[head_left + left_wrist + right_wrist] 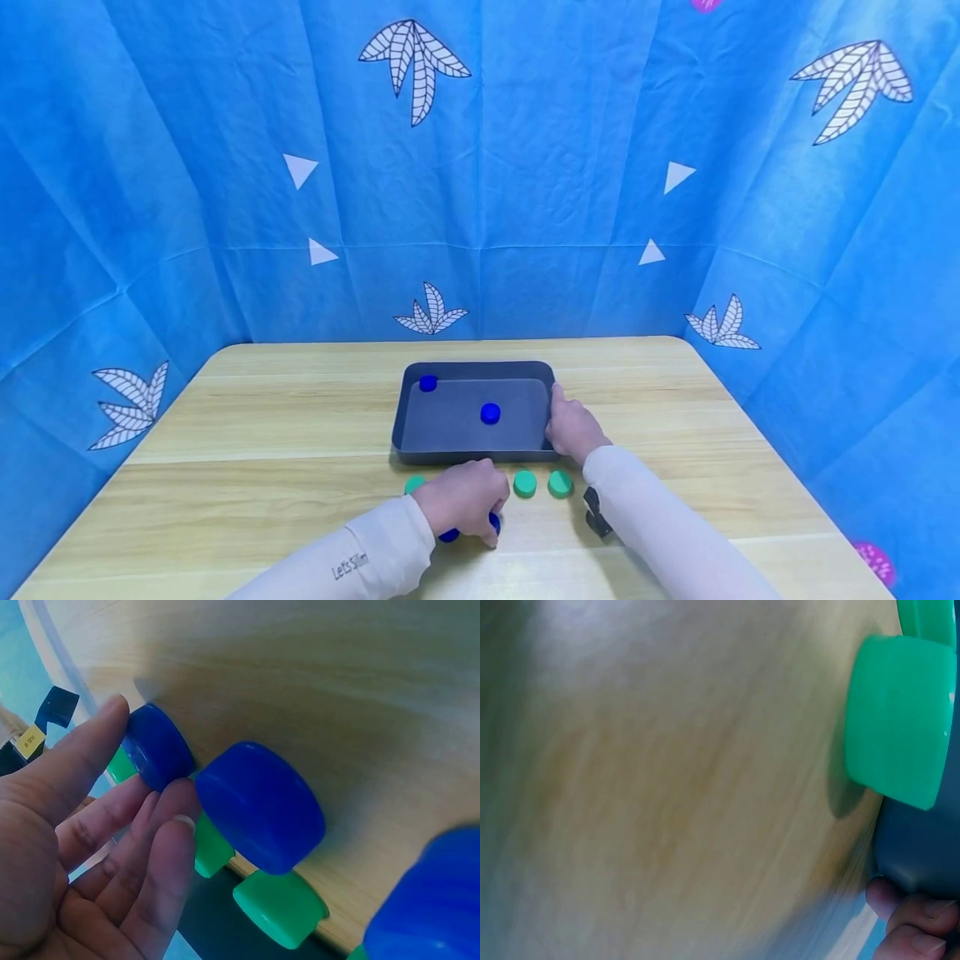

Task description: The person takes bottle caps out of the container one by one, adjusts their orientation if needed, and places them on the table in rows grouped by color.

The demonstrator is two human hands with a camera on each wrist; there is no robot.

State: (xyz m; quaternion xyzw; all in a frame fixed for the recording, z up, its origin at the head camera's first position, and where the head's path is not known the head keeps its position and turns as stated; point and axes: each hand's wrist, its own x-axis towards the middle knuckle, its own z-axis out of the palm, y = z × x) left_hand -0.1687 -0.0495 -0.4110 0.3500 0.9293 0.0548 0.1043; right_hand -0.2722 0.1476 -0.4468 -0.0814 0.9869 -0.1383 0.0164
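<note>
My left hand point(467, 498) reaches down in front of the tray. Its thumb and fingers pinch a blue round cap point(157, 747) by the sides; in the head view the hand partly covers that cap. A second blue cap point(259, 807) stands right beside the fingers, and a third blue cap point(427, 900) is cut off at the frame's corner. My right hand point(576, 427) grips the right wall of a dark grey rectangular tray point(472, 457), its fingertips point(922, 943) showing against the outside. Inside the tray lie two blue caps, one near the back left corner point(427, 383), another toward the middle point(490, 413).
Along the tray's near side stand green caps: one at the left point(415, 483) partly behind my left hand, another point(525, 483) and a third point(560, 483) near my right wrist. The wooden table point(300, 400) meets a blue patterned curtain point(525, 167) at the back and sides.
</note>
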